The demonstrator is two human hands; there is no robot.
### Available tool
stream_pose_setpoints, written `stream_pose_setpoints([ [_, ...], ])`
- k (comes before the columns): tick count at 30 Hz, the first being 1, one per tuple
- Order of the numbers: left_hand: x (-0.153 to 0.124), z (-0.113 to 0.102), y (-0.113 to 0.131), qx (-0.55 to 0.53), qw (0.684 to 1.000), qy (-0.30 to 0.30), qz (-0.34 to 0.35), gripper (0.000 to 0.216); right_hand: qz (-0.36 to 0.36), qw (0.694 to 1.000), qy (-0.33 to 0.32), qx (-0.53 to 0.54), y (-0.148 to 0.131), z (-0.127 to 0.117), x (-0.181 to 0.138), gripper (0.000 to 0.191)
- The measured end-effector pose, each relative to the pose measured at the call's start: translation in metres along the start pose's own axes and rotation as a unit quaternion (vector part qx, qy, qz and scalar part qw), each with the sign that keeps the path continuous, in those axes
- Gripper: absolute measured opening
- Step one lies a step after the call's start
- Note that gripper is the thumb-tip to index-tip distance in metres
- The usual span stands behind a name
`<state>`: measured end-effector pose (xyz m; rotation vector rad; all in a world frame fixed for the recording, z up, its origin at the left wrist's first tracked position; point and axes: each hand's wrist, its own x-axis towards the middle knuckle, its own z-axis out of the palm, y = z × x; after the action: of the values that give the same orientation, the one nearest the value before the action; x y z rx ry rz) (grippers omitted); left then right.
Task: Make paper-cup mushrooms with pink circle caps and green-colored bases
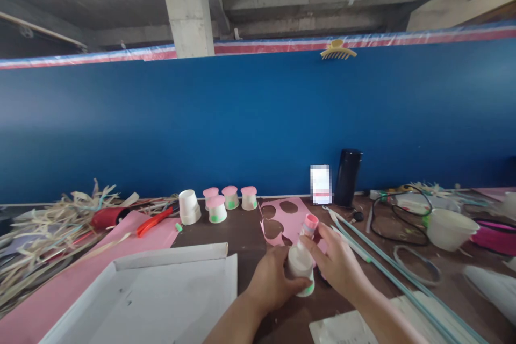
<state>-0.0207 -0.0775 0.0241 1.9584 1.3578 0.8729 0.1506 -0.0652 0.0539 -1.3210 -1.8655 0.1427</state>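
Note:
My left hand (269, 278) wraps round an upside-down white paper cup (300, 261) low in the middle of the head view; a green patch shows near its rim. In my right hand (337, 259) is a glue stick (310, 222), pink end up, its lower end at the cup's upturned base. My fingers partly hide where the two meet. Behind my hands lies a pink paper sheet (296, 220) with round holes cut in it. Several upturned cups topped with pink paper discs, such as the front cup (217, 212), stand further left beside a plain white cup stack (189, 207).
A white box lid (173, 295) lies front left, near orange-red scissors (154, 222) and a heap of paper strips (52, 242). At the back stand a black bottle (348, 177) and a phone-like blurred rectangle (321, 185). Long pale-blue rods (403, 277) and a white tub (451, 230) occupy the right.

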Motion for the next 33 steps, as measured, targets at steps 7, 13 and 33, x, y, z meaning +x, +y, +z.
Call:
stream_pose_setpoints([
  [7, 0.002, 0.001, -0.004, -0.004, 1.0, -0.004, 0.011, 0.049, -0.014, 1.0, -0.013, -0.006, -0.01, 0.006, 0.0, 0.022],
  [13, 0.002, 0.003, -0.006, -0.015, 1.0, -0.001, 0.023, 0.047, -0.03, 0.998, -0.047, 0.028, -0.016, 0.005, -0.003, 0.016],
  [33, 0.002, 0.0, -0.002, -0.008, 1.0, -0.018, -0.008, 0.048, -0.087, 0.992, -0.094, -0.02, -0.012, -0.022, -0.004, 0.017],
])
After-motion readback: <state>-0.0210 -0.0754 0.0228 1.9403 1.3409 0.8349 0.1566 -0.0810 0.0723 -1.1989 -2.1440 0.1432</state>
